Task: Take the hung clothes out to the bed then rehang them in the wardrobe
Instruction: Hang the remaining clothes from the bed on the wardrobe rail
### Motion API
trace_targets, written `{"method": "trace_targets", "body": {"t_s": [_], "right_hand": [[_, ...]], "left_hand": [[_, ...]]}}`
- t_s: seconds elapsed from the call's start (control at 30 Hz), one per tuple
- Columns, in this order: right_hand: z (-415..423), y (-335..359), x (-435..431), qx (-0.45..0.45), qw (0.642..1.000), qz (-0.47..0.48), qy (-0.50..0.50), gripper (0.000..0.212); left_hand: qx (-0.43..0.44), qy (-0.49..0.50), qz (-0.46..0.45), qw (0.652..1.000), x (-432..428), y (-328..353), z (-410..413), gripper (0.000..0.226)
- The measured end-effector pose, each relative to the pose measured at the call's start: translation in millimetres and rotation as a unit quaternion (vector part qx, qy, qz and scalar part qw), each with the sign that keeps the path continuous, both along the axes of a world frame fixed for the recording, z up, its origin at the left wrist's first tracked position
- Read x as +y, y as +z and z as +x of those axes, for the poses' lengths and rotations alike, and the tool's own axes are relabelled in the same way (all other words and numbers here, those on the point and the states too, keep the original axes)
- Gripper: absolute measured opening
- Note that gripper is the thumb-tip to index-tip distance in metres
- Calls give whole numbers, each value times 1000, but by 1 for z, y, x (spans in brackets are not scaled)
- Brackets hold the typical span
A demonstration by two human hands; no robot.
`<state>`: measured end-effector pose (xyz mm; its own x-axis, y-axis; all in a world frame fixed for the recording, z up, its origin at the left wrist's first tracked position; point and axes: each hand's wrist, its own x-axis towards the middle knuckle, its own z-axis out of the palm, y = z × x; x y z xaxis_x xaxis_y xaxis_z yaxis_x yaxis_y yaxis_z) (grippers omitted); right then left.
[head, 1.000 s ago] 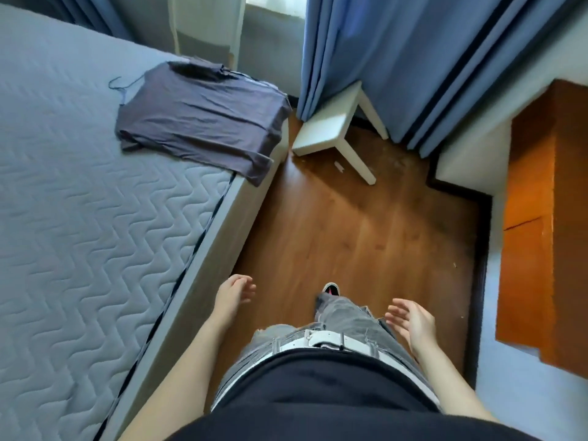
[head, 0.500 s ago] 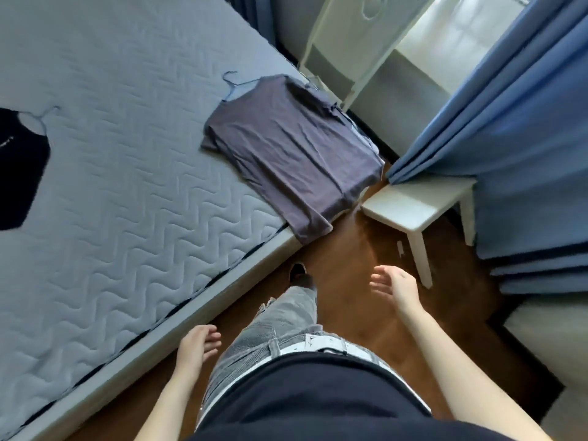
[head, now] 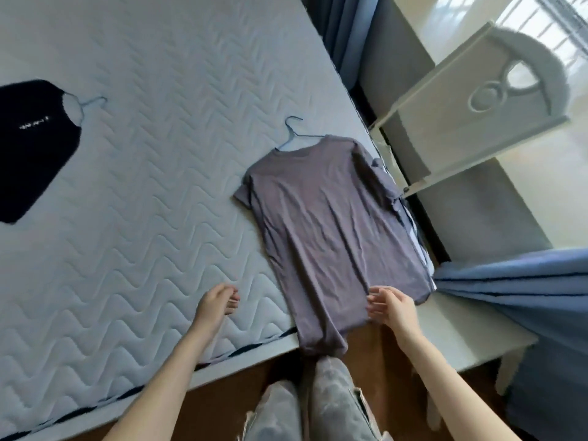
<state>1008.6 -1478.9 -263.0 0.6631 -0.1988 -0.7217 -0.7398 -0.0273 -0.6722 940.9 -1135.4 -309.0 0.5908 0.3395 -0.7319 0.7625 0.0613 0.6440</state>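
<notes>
A grey T-shirt [head: 331, 230] lies flat on the quilted bed [head: 143, 218] near its right corner, its hem hanging over the front edge. A blue wire hanger [head: 294, 135] sticks out of the shirt's collar. A black garment [head: 31, 148] on another hanger lies at the far left of the bed. My right hand [head: 393, 308] hovers open over the shirt's lower right hem, fingers spread, holding nothing. My left hand [head: 216, 302] is open above the mattress, a little left of the shirt.
A white stool [head: 471, 338] stands right of the bed corner on the wooden floor. Blue curtains [head: 521, 288] hang at right. A white headboard-like panel [head: 477, 100] leans by the window beyond the bed. My legs stand against the bed's front edge.
I have turned and stepped up to the bed, so the grey T-shirt is now straight ahead. Both hands rose from my sides toward the shirt's lower end.
</notes>
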Motion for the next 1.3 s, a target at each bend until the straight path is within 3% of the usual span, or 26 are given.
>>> {"method": "trace_targets", "body": {"t_s": [0.13, 0.23, 0.3, 0.43, 0.53, 0.63, 0.73, 0.8, 0.93, 1.03, 1.17, 1.3], "right_hand": [[127, -68, 22, -63, 994, -19, 87, 30], [210, -141, 39, -140, 971, -115, 154, 22], [250, -190, 48, -211, 920, -235, 232, 24], [290, -283, 50, -310, 769, -412, 379, 53], [289, -321, 48, -317, 735, -455, 389, 59], [286, -336, 44, -347, 723, -464, 375, 60], [288, -339, 43, -364, 723, -463, 361, 60], [287, -340, 43, -368, 726, -461, 354, 60], [289, -324, 43, -322, 739, -448, 387, 62], [298, -292, 42, -261, 779, -378, 427, 61], [308, -198, 35, -195, 894, -175, 364, 35], [288, -81, 21, -219, 911, -113, 330, 16]], "left_hand": [[-20, -20, 30, 999, -1, -51, 110, 20], [-67, -70, 90, 991, 1, -102, 201, 10], [-86, -107, 155, 978, 4, -137, 267, 16], [-154, -142, 310, 928, 9, -188, 391, 29], [-160, -181, 389, 889, 19, -213, 462, 37], [-126, -241, 374, 887, 13, -229, 513, 45], [-86, -296, 360, 880, 0, -236, 541, 38], [-74, -288, 313, 902, -5, -235, 547, 28], [-71, -286, 269, 917, -13, -201, 538, 38], [-96, -257, 239, 931, -19, -137, 512, 31], [-137, -218, 206, 944, -37, -25, 454, 26], [-156, -148, 221, 951, -45, 95, 379, 27]]}}
